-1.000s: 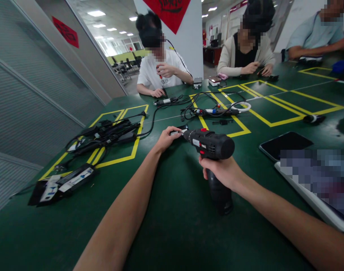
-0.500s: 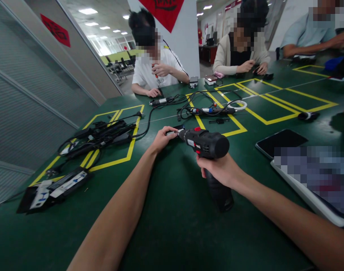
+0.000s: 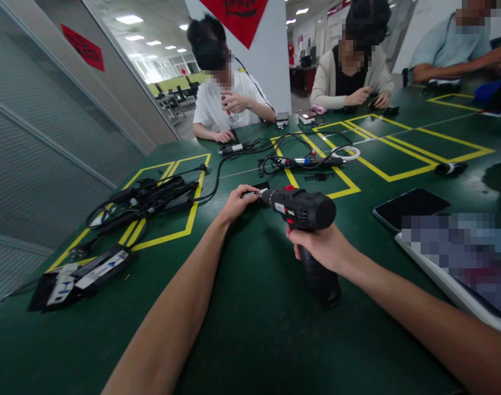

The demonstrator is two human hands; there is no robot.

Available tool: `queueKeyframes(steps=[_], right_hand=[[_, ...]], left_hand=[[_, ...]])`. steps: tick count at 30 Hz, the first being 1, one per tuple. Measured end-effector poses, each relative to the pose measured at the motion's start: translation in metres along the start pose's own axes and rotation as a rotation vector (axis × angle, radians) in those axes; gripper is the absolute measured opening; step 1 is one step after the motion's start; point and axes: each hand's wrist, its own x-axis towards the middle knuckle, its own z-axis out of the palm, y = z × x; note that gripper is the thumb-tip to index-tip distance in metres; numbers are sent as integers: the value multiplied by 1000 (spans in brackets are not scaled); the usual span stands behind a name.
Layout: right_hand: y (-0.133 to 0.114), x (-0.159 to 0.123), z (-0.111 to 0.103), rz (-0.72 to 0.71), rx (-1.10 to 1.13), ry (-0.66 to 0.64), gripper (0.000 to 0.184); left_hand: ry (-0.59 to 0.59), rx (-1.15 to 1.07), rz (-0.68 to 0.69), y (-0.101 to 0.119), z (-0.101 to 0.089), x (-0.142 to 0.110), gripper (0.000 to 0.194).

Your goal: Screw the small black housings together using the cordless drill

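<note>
My right hand [image 3: 318,244] grips a black cordless drill [image 3: 302,208] with red switches by its handle. The drill lies nearly level, its chuck pointing left and away from me. At the chuck's tip, my left hand [image 3: 237,204] holds a small dark, flat piece [image 3: 262,187] against the green table, with a thin silvery part by its fingertips. The bit's tip reaches the piece or comes very close; whether they touch, I cannot tell. My left fingers partly hide the piece.
Bundled black cables [image 3: 151,200] lie left, near black-and-white packets [image 3: 89,271]. Beyond my hands are a pen-like corded tool [image 3: 308,162] and a small black part [image 3: 319,176]. A phone [image 3: 412,208] lies right. Other people sit across the green table [image 3: 250,329].
Both hands and the drill stay almost where they were. The whole view has shifted very slightly.
</note>
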Motion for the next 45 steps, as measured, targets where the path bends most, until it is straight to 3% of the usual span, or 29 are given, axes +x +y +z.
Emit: queueKeyframes(steps=[13,27,45], right_hand=[[1,-1,-2,3,2,2,5],[0,-1,-4,61,2,11,7],[-3,-5,-4,67,8,17,6]], left_hand=[[-57,27,20,-2,-2,0,35],[-25,41,66,-1,0,0,29],[-43,28,29,2,-2,1,31]])
